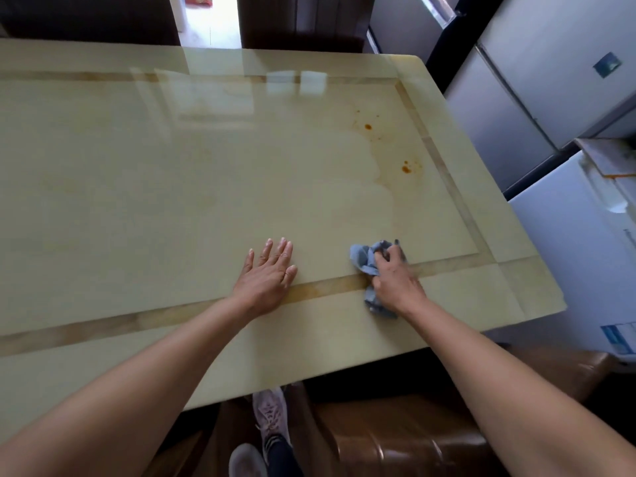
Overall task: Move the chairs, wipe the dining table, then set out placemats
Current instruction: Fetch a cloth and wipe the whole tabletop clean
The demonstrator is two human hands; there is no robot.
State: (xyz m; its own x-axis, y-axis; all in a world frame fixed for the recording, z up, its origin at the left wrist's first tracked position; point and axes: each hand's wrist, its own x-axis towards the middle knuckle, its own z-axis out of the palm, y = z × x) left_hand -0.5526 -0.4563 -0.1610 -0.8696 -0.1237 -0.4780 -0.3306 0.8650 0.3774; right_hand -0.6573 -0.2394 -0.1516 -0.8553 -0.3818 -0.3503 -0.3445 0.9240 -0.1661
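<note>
Left arm reaches in from the lower left of the frame. The left hand [266, 270] lies flat and palm down on the table [155, 187] just below centre, fingers straight and slightly spread, heel on the brown inlay band [103, 325].

Right arm reaches in from the lower right. The right hand [395, 282] has its fingers curled round a crumpled blue-grey cloth [363, 258] and presses it to the table on the same band, right of centre. The cloth bunches out ahead of the knuckles and trails under the wrist towards the near edge. The hands are apart, with glossy tabletop between them.

Orange stains [407, 169] sit above the right hand near the right border, with a second cluster higher up. Both are well apart from the cloth, with only tabletop between.

A brown leather chair [395, 438] stands at the near edge, lower right. Dark chairs [303, 25] stand along the far edge at the top. Grey refrigerators [550, 98] are at the upper right. A shoe [272, 413] shows at bottom centre.
</note>
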